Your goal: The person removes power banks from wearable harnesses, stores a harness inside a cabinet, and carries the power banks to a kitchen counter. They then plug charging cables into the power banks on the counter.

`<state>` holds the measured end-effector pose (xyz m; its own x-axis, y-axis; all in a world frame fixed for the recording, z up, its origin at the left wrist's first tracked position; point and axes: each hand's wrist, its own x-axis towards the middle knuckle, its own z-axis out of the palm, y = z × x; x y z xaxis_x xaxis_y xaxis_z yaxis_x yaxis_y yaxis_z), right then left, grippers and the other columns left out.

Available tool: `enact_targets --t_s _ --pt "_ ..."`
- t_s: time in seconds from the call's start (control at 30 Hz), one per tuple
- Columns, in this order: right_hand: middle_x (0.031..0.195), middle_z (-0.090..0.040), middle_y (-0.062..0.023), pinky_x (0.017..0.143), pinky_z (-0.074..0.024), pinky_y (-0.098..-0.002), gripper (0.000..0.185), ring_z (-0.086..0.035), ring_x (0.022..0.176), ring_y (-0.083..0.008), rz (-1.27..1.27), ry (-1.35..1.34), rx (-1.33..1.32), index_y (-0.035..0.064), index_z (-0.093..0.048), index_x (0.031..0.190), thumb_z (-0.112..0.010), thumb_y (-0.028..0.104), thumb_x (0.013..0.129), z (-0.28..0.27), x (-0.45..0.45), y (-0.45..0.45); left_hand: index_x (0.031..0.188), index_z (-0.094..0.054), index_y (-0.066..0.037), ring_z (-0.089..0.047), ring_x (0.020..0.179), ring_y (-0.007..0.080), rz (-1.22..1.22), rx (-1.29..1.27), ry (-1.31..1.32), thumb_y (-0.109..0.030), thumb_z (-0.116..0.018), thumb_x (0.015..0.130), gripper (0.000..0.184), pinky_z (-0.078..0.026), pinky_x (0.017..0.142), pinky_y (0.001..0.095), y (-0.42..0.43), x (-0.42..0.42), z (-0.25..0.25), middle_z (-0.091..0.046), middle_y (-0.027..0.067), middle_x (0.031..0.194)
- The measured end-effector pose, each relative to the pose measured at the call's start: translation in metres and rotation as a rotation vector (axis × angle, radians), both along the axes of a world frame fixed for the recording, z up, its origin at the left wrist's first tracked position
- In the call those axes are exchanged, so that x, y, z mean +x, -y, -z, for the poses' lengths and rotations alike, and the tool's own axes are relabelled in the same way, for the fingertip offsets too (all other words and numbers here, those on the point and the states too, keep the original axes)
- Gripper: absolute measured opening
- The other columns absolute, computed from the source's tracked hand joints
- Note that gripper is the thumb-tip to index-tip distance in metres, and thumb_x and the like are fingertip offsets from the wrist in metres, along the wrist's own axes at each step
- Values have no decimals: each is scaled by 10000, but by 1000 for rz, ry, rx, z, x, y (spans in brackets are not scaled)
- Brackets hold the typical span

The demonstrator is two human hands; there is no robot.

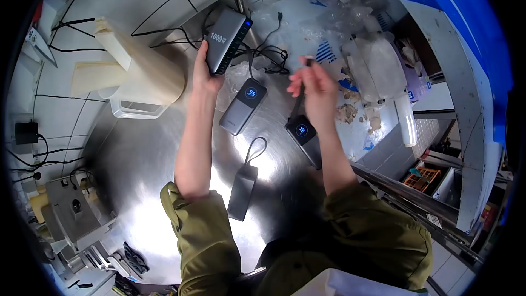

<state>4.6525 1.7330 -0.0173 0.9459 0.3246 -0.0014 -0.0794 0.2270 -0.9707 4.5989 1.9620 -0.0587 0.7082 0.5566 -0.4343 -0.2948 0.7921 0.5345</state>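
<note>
My left hand (204,68) grips a grey charging box (224,35) marked 1000, with a row of ports along its side. My right hand (318,85) pinches the plug end of a short cable (298,103) from a dark power bank (302,131) showing 16. Between my hands, a grey power bank (241,111) showing 55 lies on the metal table (142,186), its cable running up toward the box. Nearer to me lies another dark power bank (243,192) with a looped cable and no lit display.
A beige pitcher-shaped object (145,74) stands at the left. Tangled black cables (274,57) lie behind the power banks. Plastic bags (350,11) and a wrapped roll (405,118) lie at the right. Metal equipment (76,205) is at the lower left.
</note>
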Motion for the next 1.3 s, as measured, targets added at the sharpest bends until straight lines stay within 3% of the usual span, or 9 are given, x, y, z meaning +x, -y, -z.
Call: enact_targets --t_s 0.07,0.1,0.2,0.23,0.7,0.87,1.07,1.1,1.3 --pt "677 -581 -32 477 -395 -232 176 -523 543 -89 -14 220 -315 3 -606 989 -493 99 895 -4 -3 -12 1000 -557 -66 -606 845 194 29 -30 -10 -262 -579 853 247 -495 770 305 6 -2 4 -620 70 945" --pt "649 -603 -64 477 -416 -261 146 -539 489 -145 113 480 -362 14 -615 955 -531 90 864 8 8 -24 999 -557 -65 -607 846 193 45 -38 -19 -267 -578 853 250 -494 772 305 10 -3 4 -620 72 950" --pt "692 -607 -143 502 -444 -321 152 -582 529 -267 195 796 -420 21 -609 959 -550 100 844 15 24 -46 1004 -558 -61 -602 857 183 57 15 -43 -276 -586 850 266 -485 787 302 14 -5 -2 -620 64 951" --pt "734 -593 -194 537 -456 -376 155 -582 617 -356 176 811 -462 25 -609 945 -561 118 830 15 19 -47 1007 -558 -59 -600 861 179 55 42 -50 -277 -590 848 272 -481 793 301 15 -5 -3 -620 59 949" --pt "632 -607 -131 496 -460 -415 116 -586 547 -329 65 900 -749 48 -606 811 -547 147 813 25 29 -62 1080 -522 8 -584 847 159 34 358 -71 -195 -641 823 348 -473 775 281 15 -14 -13 -604 82 952" --pt "596 -594 -145 482 -449 -419 128 -577 514 -325 -102 1020 -828 16 -586 793 -549 137 809 21 32 -51 1095 -530 23 -577 841 137 78 637 -162 -148 -661 807 360 -470 750 246 12 -23 -33 -601 104 975" --pt "607 -593 -162 465 -447 -404 126 -582 524 -328 -142 1028 -718 -16 -553 755 -552 100 805 31 30 -46 1076 -554 -3 -572 806 124 152 781 -247 -158 -673 795 342 -461 723 234 9 -26 -39 -605 87 932" --pt "611 -591 -168 470 -448 -409 126 -582 531 -333 -107 1029 -679 -15 -549 751 -550 99 806 34 33 -47 1010 -562 -22 -568 769 114 139 816 -257 -167 -667 801 276 -463 692 233 14 -25 -39 -604 79 902" --pt "675 -598 -181 528 -448 -423 142 -589 589 -333 -132 1010 -647 -1 -560 766 -548 127 825 29 60 -52 927 -523 -61 -536 684 86 131 720 -255 -194 -665 805 230 -445 633 219 33 -30 -16 -585 50 817"
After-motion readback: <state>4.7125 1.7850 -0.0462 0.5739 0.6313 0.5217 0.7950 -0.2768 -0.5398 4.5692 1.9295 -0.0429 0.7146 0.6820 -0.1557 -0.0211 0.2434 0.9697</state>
